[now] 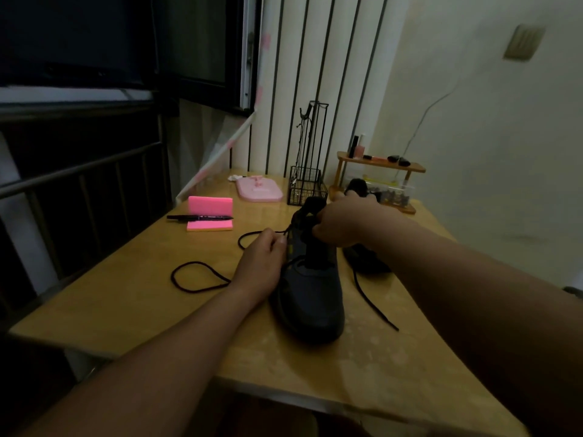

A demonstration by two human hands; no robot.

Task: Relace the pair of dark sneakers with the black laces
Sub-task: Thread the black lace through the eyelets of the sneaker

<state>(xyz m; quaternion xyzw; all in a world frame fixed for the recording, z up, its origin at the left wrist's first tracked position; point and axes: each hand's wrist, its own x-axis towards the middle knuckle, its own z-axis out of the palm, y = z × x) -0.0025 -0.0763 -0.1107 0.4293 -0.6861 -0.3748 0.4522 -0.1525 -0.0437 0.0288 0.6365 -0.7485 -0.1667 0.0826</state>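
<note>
near sneaker half laced, left run at the eyelets

- near sneaker (310,298) sits mid tabletop (126,294), toe toward the wearer.
- second sneaker (366,261) lies just behind it to the right, partly hidden by the right forearm. no lace visible in it.
- left hand (262,263) rests against the shoe's left flank, its grip pinching the black lace (173,276) between thumb and fingertips, up by the eyelets.
- lace slack loops across the tabletop to the left. the other end trails off the shoe's right side, tip lying free.
- right hand (344,223) has its grip curled round the tongue and collar, holding them up.
- eyelets are too dark to count.

judgement: the left run is being fed through an eyelet on the first shoe, and the second looks unstarted. the next move calls for aiming the tip into the hole, drawing the slack through, keeping the tongue clear, then crossing with the right end.
</note>
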